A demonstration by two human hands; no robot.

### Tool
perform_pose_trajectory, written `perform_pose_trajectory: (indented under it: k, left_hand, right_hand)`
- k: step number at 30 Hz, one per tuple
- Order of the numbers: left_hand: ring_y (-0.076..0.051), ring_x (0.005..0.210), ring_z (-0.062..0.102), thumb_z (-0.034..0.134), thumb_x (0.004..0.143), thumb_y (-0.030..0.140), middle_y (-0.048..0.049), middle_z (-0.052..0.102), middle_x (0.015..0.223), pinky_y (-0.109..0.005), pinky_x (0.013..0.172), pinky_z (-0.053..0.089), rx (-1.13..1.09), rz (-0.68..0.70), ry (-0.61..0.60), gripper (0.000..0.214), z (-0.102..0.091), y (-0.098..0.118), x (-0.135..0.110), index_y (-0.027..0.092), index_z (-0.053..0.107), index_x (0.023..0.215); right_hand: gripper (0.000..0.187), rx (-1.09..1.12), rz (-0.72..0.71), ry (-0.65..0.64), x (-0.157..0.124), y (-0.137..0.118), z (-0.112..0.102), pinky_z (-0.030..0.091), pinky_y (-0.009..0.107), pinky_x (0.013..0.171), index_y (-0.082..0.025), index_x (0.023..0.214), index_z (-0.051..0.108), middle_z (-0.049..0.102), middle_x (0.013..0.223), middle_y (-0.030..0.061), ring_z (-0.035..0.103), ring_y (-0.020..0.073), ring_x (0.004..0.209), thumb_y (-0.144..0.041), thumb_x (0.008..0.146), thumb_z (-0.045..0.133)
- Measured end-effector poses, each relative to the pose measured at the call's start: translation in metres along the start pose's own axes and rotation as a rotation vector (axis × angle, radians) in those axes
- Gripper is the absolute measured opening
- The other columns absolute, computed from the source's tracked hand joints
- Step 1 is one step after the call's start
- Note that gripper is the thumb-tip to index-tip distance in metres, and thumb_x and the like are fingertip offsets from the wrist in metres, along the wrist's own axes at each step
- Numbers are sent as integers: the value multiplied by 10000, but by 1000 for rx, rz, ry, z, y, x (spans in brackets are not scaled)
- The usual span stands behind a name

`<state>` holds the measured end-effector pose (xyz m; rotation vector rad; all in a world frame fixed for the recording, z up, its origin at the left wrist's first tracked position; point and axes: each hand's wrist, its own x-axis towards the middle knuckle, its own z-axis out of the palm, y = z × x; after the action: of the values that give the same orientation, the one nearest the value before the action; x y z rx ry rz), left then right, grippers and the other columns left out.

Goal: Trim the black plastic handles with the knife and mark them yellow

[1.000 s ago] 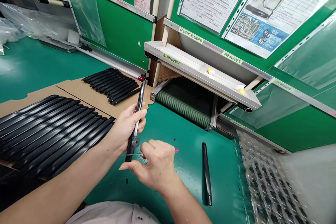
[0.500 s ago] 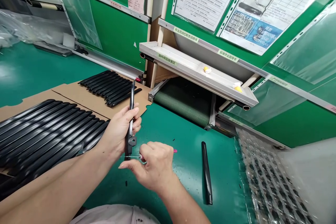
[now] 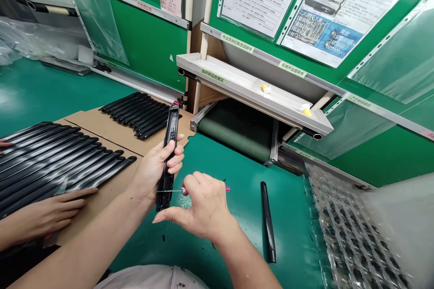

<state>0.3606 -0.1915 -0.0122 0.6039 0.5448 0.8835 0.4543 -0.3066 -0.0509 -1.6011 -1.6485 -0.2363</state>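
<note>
My left hand (image 3: pixel 154 165) is closed around a long black plastic housing (image 3: pixel 172 122), held upright with its hollow, ribbed inside facing me. My right hand (image 3: pixel 206 203) grips a thin-bladed tool (image 3: pixel 174 190) with a pink handle, which pokes out past the fist on the right. The blade lies across the lower end of the housing; whether it is a knife I cannot make out. My right thumb stretches toward the housing's bottom end. Another black plastic piece (image 3: pixel 268 223) lies on the green table to the right of my hands.
Several long black pieces (image 3: pixel 68 158) lie in rows on cardboard (image 3: pixel 118 158) at left, more (image 3: pixel 139 115) behind. A co-worker's hand (image 3: pixel 61 212) touches the near row. A conveyor belt (image 3: pixel 237 131) runs under a shelf (image 3: pixel 254 92). Clear plastic trays (image 3: pixel 359 235) stand at right.
My left hand has turned the housing so its hollow inside now faces me. The blade still crosses its lower end. A co-worker's hands have come into view at the left rows.
</note>
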Motion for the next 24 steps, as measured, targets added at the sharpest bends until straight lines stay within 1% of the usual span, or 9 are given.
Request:
perform_pose_trajectory:
  k: [3, 6, 11, 14, 17, 19, 21, 22, 24]
  left_hand:
    - [-11, 376, 385, 386, 1027, 73, 27, 509, 691, -89, 296, 347, -45, -2, -18, 272, 3, 0, 0, 93, 648, 1100]
    - [0, 367, 374, 358, 1033, 62, 35, 478, 684, -80, 299, 338, -90, -11, -4, 289, 6, 2, -2, 93, 643, 1073]
    - [8, 376, 380, 346, 1016, 14, 31, 468, 692, -81, 318, 348, -124, -20, 55, 295, 10, 4, -4, 97, 628, 1037]
    - [2, 386, 377, 355, 1011, 8, 26, 473, 694, -88, 320, 348, -117, -10, 87, 282, 10, 4, -4, 114, 617, 1019]
    - [-3, 399, 373, 396, 1014, 33, 25, 467, 694, -91, 329, 346, -111, 0, 106, 239, 8, 4, -2, 134, 612, 991]
    - [2, 409, 371, 405, 1016, 38, 27, 458, 697, -79, 341, 345, -109, 4, 108, 236, 6, 5, -1, 135, 618, 988]
    - [8, 413, 371, 398, 1020, 40, 26, 462, 704, -68, 345, 339, -99, 2, 99, 243, 5, 6, 0, 123, 627, 1000]
    - [9, 414, 374, 401, 1025, 54, 24, 470, 709, -69, 342, 335, -87, -1, 92, 238, 6, 7, 0, 115, 631, 1011]
    - [2, 416, 385, 430, 1038, 114, 21, 489, 716, -81, 333, 337, -58, -5, 73, 210, 7, 8, -2, 104, 640, 1028]
  right_hand:
    - [764, -32, -30, -13, -1, -1, 1, 235, 289, 509, -211, 619, 479, 506, 553, -42, 467, 98, 500, -901, 883, 283]
    - [770, -69, -21, 9, -4, -4, 3, 209, 299, 500, -209, 572, 443, 475, 512, -36, 444, 99, 471, -865, 922, 247]
    - [760, -119, -14, 93, -4, -9, 3, 204, 316, 498, -211, 554, 430, 474, 506, -22, 448, 110, 473, -830, 951, 238]
    - [753, -152, -1, 104, -3, -9, 3, 198, 330, 496, -215, 567, 460, 493, 518, -11, 460, 121, 480, -825, 953, 246]
    - [741, -159, -13, 115, -6, -9, 5, 170, 339, 488, -212, 540, 430, 477, 488, -15, 427, 116, 454, -790, 976, 273]
    - [731, -122, -52, 129, -11, -11, 6, 152, 337, 483, -207, 523, 393, 450, 463, -25, 394, 106, 437, -773, 981, 327]
    - [722, -23, -78, 134, -15, -15, 5, 154, 327, 480, -202, 523, 358, 419, 456, -39, 366, 95, 438, -758, 982, 366]
    - [716, 47, -57, 130, -17, -17, 3, 165, 319, 482, -200, 530, 346, 404, 463, -46, 356, 91, 446, -755, 983, 372]
    - [706, 208, 77, 101, -18, -21, -1, 203, 295, 489, -200, 556, 342, 390, 493, -57, 348, 85, 471, -770, 971, 376]
